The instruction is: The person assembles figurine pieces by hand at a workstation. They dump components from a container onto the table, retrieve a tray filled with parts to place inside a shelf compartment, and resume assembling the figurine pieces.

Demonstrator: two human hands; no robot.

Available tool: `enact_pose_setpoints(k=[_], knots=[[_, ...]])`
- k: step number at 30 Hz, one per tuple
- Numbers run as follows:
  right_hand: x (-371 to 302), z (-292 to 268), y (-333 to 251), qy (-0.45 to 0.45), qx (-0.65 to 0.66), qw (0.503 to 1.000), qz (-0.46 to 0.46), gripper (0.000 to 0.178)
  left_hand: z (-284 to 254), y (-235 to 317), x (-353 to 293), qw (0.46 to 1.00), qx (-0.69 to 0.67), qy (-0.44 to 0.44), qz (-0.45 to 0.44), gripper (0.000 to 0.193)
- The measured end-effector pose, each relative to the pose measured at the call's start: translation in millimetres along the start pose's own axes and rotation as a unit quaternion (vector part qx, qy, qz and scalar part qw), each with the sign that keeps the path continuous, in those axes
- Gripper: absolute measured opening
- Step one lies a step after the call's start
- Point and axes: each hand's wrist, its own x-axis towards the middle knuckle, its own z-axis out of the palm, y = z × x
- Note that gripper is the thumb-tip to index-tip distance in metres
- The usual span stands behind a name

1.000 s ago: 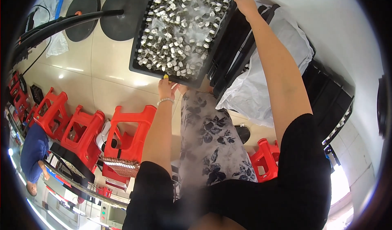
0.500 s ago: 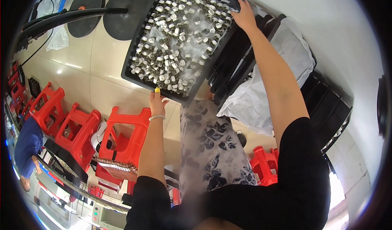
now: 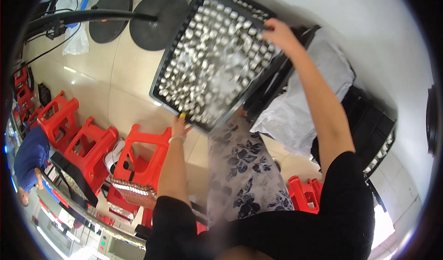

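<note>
Both my hands grip a dark rectangular tray filled with many small pieces, white-topped and cylindrical. My left hand, a yellow cover on one finger, is closed on the near left corner of the tray. At the far right corner my right hand holds the rim with its fingers curled over it. Thin clear film seems to lie over part of the pieces, which are blurred. Beyond the tray's far edge a second dark tray shows, with similar pieces; most of it is hidden.
Dark stacked trays and a white plastic sheet lie on the right along the wall. Red stools stand at left, one more at lower right. Round black bases sit at upper left. A person in blue is far left.
The held tray has shifted right and slightly nearer in view, both hands moving with it. The second tray has come into sight beyond its far edge.
</note>
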Motion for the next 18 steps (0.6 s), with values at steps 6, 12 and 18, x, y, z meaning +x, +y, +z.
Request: enact_pose_setpoints(k=[6,12,18], knots=[[-209,63,-48,0.027,-0.024,0.999,0.009,0.033,-158,-58,-135,0.997,0.001,0.05,0.058,0.015],[-378,123,-115,-0.09,0.053,0.994,0.044,0.027,-244,-142,-337,0.946,-0.124,0.253,0.159,0.017],[-466,112,-194,-0.174,0.056,0.983,-0.025,0.019,-255,-213,-486,0.875,-0.221,0.392,0.18,0.023]])
